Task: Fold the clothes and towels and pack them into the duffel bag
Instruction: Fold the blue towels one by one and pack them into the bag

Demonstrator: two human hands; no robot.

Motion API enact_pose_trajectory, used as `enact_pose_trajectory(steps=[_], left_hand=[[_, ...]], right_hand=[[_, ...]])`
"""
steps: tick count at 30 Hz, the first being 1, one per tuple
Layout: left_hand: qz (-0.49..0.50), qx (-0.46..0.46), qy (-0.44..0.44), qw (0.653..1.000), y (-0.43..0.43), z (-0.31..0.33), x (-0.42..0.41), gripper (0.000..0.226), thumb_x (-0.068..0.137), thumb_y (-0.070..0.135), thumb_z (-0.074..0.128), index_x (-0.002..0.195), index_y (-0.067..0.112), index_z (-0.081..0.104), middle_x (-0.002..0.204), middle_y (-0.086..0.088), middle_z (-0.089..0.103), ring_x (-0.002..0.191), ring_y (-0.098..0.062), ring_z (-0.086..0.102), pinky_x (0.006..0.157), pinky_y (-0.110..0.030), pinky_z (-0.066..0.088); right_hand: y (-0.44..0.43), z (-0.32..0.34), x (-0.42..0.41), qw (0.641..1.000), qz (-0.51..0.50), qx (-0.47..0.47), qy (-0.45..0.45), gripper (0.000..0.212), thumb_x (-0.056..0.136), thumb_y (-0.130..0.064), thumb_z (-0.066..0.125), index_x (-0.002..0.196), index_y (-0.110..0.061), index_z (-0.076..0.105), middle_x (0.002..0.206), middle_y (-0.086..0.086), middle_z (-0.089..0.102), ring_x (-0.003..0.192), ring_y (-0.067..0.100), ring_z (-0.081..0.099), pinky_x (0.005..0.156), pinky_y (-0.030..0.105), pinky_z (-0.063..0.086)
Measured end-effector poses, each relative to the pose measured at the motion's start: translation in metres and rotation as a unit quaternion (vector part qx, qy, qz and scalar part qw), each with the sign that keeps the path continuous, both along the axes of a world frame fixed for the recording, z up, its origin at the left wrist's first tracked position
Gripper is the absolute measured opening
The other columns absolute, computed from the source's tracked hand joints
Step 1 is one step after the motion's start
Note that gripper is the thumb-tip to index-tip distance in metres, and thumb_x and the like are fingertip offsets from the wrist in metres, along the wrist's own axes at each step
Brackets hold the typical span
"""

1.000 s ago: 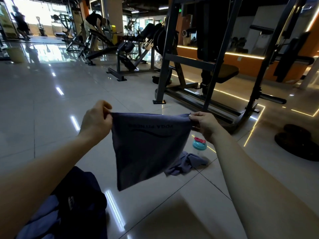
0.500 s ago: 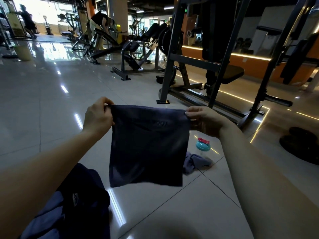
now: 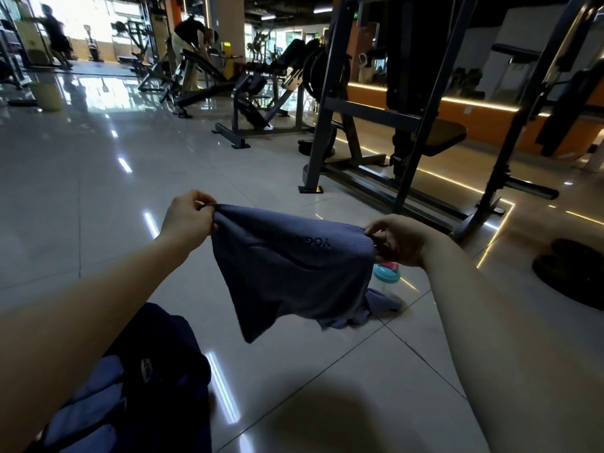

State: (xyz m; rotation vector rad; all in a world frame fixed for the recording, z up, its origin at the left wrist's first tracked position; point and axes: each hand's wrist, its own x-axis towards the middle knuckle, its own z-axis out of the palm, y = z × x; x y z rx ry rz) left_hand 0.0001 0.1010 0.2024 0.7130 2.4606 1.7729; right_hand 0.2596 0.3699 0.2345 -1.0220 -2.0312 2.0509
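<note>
Towel point(image 3: 294, 273) now sags bunched, no longer flat, left hand point(image 3: 188, 217) and right hand point(image 3: 397, 240) still pinching its top corners

Open floor tiles point(image 3: 85, 204) stretch left; bottle point(image 3: 387, 273) and crumpled cloth point(image 3: 380, 305) obstruct right.

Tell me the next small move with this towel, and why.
Probably bring the left hand across to the right hand, corner to corner, halving the towel. Each hand pinches one top corner, and the cloth hangs spread wide in the air, not yet compact enough for the duffel bag at lower left.
</note>
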Motion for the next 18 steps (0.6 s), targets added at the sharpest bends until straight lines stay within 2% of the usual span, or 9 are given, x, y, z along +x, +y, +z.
enact_pose_trajectory(steps=[4,7,9,12,15,18], left_hand=[[-0.048,-0.047,-0.158,0.985,-0.003,-0.007,-0.001,0.02,0.091,-0.013,0.057,0.106,-0.005,0.066,0.087,-0.021,0.065,0.068,-0.025,0.066,0.055,-0.022,0.059],[-0.063,-0.097,-0.219,0.969,-0.009,-0.017,-0.005,0.02,0.089,-0.017,0.056,0.102,-0.006,0.067,0.081,-0.022,0.066,0.061,-0.024,0.07,0.057,-0.026,0.062],[-0.065,-0.139,-0.211,0.965,-0.011,-0.025,-0.004,0.017,0.088,-0.015,0.059,0.099,-0.005,0.067,0.084,-0.025,0.069,0.054,-0.019,0.068,0.054,-0.025,0.06],[-0.044,-0.146,-0.181,0.972,-0.006,-0.032,0.003,0.013,0.087,-0.011,0.065,0.098,-0.004,0.068,0.083,-0.024,0.07,0.053,-0.016,0.065,0.049,-0.022,0.055],[-0.028,-0.088,-0.155,0.984,0.001,-0.033,0.005,0.012,0.087,-0.009,0.067,0.097,-0.004,0.068,0.092,-0.022,0.071,0.072,-0.022,0.07,0.055,-0.021,0.055],[-0.003,-0.033,-0.122,0.992,0.003,-0.029,0.003,0.008,0.087,-0.005,0.068,0.094,-0.001,0.069,0.095,-0.016,0.071,0.082,-0.021,0.07,0.06,-0.018,0.053]], right_hand=[[0.001,-0.009,0.0,0.998,-0.012,0.052,-0.013,0.008,0.093,-0.011,0.055,0.097,-0.008,0.061,0.092,0.012,0.064,0.077,0.019,0.061,0.069,0.028,0.052],[0.009,-0.021,-0.001,0.993,-0.015,0.107,-0.042,0.013,0.092,-0.004,0.061,0.103,-0.003,0.067,0.101,0.016,0.069,0.088,0.026,0.069,0.071,0.034,0.057],[0.01,-0.033,-0.001,0.985,-0.023,0.156,-0.062,0.017,0.089,-0.001,0.066,0.106,-0.002,0.07,0.103,0.018,0.07,0.093,0.027,0.068,0.072,0.035,0.057],[0.007,-0.052,-0.005,0.974,-0.098,0.197,-0.044,0.014,0.088,0.003,0.069,0.101,-0.001,0.073,0.098,0.02,0.07,0.076,0.024,0.065,0.062,0.032,0.056],[0.001,-0.058,-0.011,0.973,-0.154,0.171,0.008,0.016,0.091,0.005,0.065,0.107,0.003,0.068,0.088,0.022,0.068,0.063,0.025,0.065,0.059,0.035,0.06],[0.0,-0.055,-0.015,0.97,-0.157,0.179,0.044,0.015,0.095,0.003,0.06,0.109,0.003,0.065,0.093,0.024,0.071,0.066,0.026,0.07,0.061,0.033,0.059]])
